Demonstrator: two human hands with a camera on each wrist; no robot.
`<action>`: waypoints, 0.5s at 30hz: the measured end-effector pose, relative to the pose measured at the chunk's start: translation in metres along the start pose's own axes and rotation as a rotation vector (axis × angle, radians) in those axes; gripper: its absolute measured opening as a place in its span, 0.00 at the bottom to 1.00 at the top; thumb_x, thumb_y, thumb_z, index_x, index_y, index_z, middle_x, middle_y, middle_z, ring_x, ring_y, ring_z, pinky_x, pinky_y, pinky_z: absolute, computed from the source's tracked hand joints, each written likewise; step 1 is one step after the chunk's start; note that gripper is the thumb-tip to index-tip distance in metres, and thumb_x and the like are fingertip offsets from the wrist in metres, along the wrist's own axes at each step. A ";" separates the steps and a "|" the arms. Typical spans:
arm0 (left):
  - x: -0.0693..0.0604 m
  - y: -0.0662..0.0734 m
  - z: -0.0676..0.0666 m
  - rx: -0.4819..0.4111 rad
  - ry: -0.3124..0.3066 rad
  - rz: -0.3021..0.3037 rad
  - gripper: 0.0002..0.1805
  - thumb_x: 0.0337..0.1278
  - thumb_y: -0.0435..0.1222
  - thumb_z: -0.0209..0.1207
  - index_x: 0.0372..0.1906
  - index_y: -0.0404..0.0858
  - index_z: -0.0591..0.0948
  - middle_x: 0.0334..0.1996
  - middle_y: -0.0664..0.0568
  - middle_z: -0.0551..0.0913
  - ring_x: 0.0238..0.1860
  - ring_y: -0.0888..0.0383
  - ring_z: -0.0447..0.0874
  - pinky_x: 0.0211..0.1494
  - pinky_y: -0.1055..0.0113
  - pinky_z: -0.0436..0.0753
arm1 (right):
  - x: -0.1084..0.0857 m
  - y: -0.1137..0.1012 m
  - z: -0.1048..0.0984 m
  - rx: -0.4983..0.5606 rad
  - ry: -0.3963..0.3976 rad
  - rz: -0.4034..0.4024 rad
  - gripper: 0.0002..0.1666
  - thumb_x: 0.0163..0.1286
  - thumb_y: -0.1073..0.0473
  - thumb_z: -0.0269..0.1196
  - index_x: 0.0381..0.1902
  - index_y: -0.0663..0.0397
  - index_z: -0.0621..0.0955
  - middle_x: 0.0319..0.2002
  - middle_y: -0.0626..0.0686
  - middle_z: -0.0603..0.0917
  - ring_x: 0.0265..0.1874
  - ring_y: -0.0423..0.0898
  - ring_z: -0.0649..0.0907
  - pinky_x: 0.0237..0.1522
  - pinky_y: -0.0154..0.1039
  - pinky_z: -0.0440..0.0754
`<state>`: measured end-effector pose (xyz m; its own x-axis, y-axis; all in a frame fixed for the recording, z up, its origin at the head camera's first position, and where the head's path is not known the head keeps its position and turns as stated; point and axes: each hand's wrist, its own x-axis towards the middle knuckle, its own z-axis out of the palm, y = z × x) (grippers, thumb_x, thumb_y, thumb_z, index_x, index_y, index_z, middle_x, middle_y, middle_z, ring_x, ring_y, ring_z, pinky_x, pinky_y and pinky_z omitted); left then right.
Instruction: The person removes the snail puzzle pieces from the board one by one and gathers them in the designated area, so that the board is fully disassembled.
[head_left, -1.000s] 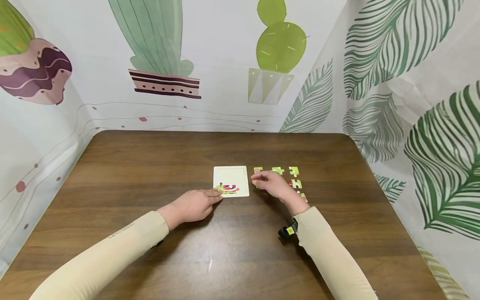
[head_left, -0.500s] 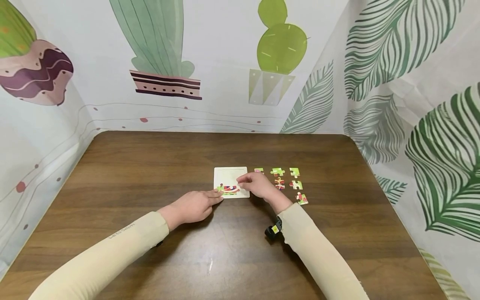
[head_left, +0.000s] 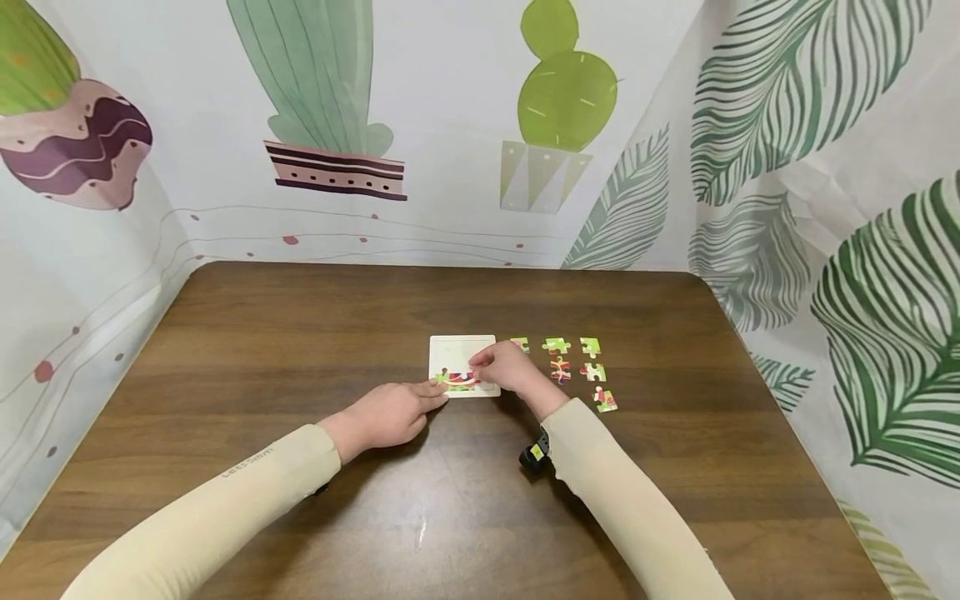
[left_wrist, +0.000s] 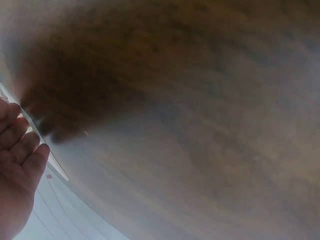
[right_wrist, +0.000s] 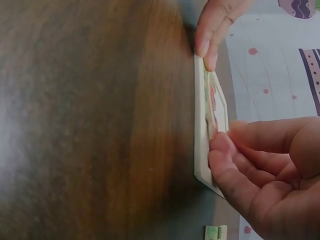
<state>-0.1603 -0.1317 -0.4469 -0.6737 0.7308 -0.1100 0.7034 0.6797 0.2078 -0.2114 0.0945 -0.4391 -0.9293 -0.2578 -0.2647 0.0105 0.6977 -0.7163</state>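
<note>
A white square puzzle board (head_left: 462,350) lies on the table, with joined green, red and white puzzle pieces (head_left: 457,381) along its near edge. My left hand (head_left: 390,412) rests extended fingers on the board's near left corner. Over the right part of the board, my right hand (head_left: 504,367) pinches a puzzle piece between thumb and fingers, beside the joined pieces. That piece is mostly hidden by the fingertips. In the right wrist view, the right hand's fingertips (right_wrist: 220,155) are low at the board's inner edge.
Several loose puzzle pieces lie right of the board, among them a green one (head_left: 557,345), a red and yellow one (head_left: 560,370) and one nearest me (head_left: 603,399). The brown table (head_left: 300,333) meets a patterned wall cloth (head_left: 450,167) behind.
My right hand has moved left from the loose pieces onto the board, and the piece beside the board's right edge is gone from its spot. My left hand has stayed at the corner.
</note>
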 end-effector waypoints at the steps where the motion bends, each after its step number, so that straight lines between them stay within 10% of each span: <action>1: 0.000 0.000 0.000 -0.002 0.002 0.001 0.25 0.67 0.32 0.53 0.67 0.34 0.79 0.71 0.44 0.77 0.72 0.48 0.77 0.70 0.52 0.79 | 0.000 0.000 0.001 0.005 0.006 0.009 0.14 0.66 0.66 0.66 0.48 0.64 0.89 0.46 0.60 0.92 0.45 0.50 0.87 0.45 0.35 0.83; 15: -0.001 -0.001 0.002 -0.015 0.010 0.003 0.25 0.67 0.32 0.52 0.67 0.34 0.79 0.71 0.44 0.77 0.72 0.47 0.76 0.71 0.52 0.79 | 0.007 0.000 0.005 -0.035 0.025 0.043 0.10 0.62 0.62 0.69 0.41 0.58 0.91 0.43 0.56 0.93 0.38 0.43 0.84 0.37 0.29 0.77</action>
<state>-0.1597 -0.1325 -0.4492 -0.6741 0.7320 -0.0993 0.7019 0.6766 0.2225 -0.2166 0.0893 -0.4440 -0.9373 -0.2101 -0.2782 0.0382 0.7312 -0.6810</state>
